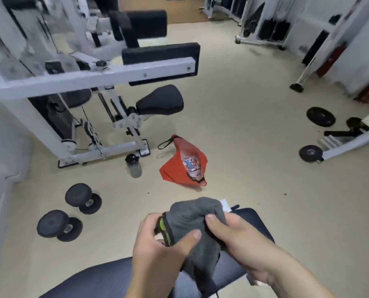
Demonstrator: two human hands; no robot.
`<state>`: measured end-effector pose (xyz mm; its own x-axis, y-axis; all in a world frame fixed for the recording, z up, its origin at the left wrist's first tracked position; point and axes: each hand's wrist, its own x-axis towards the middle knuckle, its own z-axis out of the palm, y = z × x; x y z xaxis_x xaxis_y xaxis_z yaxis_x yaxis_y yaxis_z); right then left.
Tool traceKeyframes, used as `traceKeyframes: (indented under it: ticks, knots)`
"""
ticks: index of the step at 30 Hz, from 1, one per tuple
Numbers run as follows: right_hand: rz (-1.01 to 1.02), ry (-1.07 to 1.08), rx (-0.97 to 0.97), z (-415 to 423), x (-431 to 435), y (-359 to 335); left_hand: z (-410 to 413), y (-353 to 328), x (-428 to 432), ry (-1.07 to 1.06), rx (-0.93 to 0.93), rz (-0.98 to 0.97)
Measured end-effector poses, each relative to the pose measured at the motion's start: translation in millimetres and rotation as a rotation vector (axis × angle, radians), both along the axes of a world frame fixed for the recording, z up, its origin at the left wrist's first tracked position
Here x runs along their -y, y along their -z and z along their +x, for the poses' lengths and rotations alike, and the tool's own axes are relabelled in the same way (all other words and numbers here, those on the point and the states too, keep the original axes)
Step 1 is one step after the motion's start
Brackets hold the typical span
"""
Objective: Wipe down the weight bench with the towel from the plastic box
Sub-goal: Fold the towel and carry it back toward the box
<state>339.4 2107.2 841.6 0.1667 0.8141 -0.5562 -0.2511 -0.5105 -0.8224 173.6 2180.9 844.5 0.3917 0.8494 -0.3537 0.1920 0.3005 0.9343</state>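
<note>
Head view: grips the bunched grey towel [192,214] with left hand [157,250] and right hand [233,235], fingers curled round it, just above the bench pad [97,282]. Looks like readying the cloth, wiping not begun; next calls for pressing it flat onto the pad.

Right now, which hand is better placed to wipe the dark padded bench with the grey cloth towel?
Probably right: the right hand grips most of the towel above the bench; the left hand pinches its edge.

A beige floor [243,130] holds a white weight machine [93,79], two black dumbbells [83,198] and scattered weight plates [320,116].
</note>
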Motion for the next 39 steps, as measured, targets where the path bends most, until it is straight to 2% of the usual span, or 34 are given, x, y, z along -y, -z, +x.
traceKeyframes:
  ticks: [1,2,4,9,15,17,20,24,27,32,35,37,39]
  knots:
    - [-0.008,0.021,0.015,10.0,15.9,-15.5,9.5,-11.5,8.0,-0.02,-0.092,0.083]
    - [-0.01,0.046,0.032,16.8,30.9,-30.3,18.8,-23.9,17.3,0.05,-0.124,0.157]
    - [-0.005,0.113,0.054,25.3,59.4,-52.3,34.5,-49.1,34.9,0.206,-0.108,0.219]
    - [-0.049,0.341,0.157,35.8,144.3,-73.5,63.2,-92.0,72.3,0.528,0.072,0.149]
    - [-0.125,0.58,0.336,60.4,310.5,-67.8,141.9,-125.5,170.4,1.015,0.064,0.282]
    - [-0.104,0.741,0.369,73.7,368.8,-58.1,180.3,-131.2,218.8,1.19,0.049,0.288]
    - [-0.07,0.943,0.339,96.8,458.1,-38.1,236.9,-136.3,297.8,1.392,0.016,0.069]
    - [-0.124,1.11,0.256,108.1,572.1,-26.1,299.8,-139.9,397.9,1.539,0.006,-0.176]
    - [-0.002,1.3,0.095,100.0,637.4,-18.6,328.7,-145.0,464.8,1.618,0.015,-0.36]
    - [0.456,1.734,-0.356,74.5,684.3,9.7,360.3,-138.7,559.4,1.783,0.004,-0.624]
    - [0.631,1.903,-0.45,70.3,695.2,13.8,375.3,-127.3,611.5,1.861,-0.054,-0.699]
    - [0.65,2.039,-0.476,71.8,710.5,13.9,387.4,-117.5,641.9,1.904,-0.105,-0.746]
    - [0.535,2.152,-0.482,76.2,735.9,12.0,406.0,-107.5,670.0,1.943,-0.172,-0.774]
